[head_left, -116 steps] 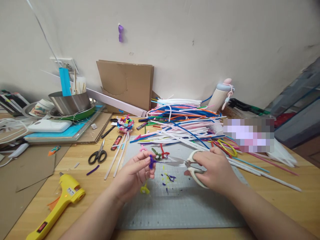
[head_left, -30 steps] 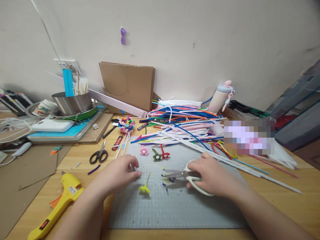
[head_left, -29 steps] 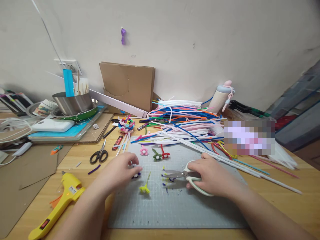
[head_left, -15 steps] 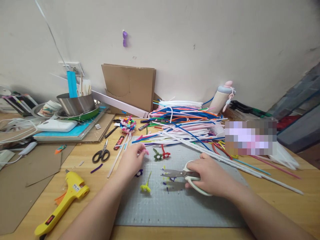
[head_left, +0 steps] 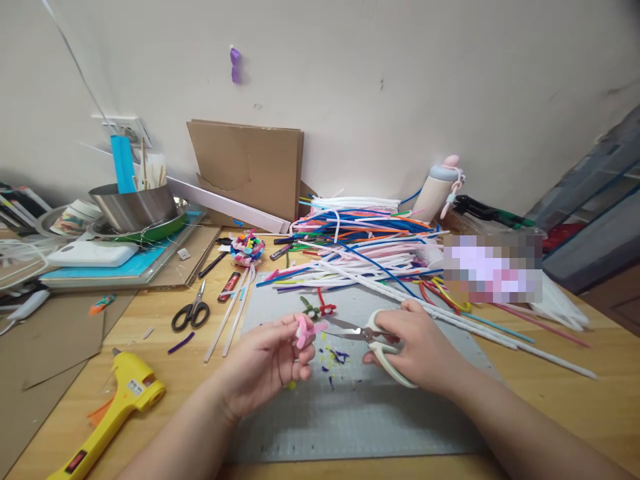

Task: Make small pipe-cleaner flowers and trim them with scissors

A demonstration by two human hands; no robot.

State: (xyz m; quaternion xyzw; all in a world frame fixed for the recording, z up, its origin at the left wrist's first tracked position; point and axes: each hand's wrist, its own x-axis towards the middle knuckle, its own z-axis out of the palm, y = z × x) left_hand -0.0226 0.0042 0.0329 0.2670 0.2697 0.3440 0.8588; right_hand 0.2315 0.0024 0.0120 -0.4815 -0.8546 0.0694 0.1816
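Between its thumb and fingers my left hand (head_left: 273, 363) pinches a pink pipe-cleaner flower (head_left: 304, 331), lifted above the grey cutting mat (head_left: 400, 427). My right hand (head_left: 420, 343) grips white-handled scissors (head_left: 383, 347). Their blades are parted and point left, close to the pink flower's tip; whether they touch it I cannot tell. Behind my hands a green pipe-cleaner flower (head_left: 311, 309) and a red one (head_left: 327, 309) lie on the mat. Purple and yellow clippings (head_left: 339, 357) are scattered beneath the blades. A yellow flower is mostly covered by my left hand.
A yellow glue gun (head_left: 133, 383) and black scissors (head_left: 191, 313) lie on the left. Heaped pipe cleaners (head_left: 370, 260) stretch behind the mat, with a bottle (head_left: 434, 192) at the back. Cardboard (head_left: 250, 173) leans on the wall; a steel bowl (head_left: 133, 207) holds sticks.
My left hand has come nearer and turned palm up, bringing the pink flower to the scissors. The right hand has shifted slightly up, with the blades now angled differently. The camera view has shifted a little.
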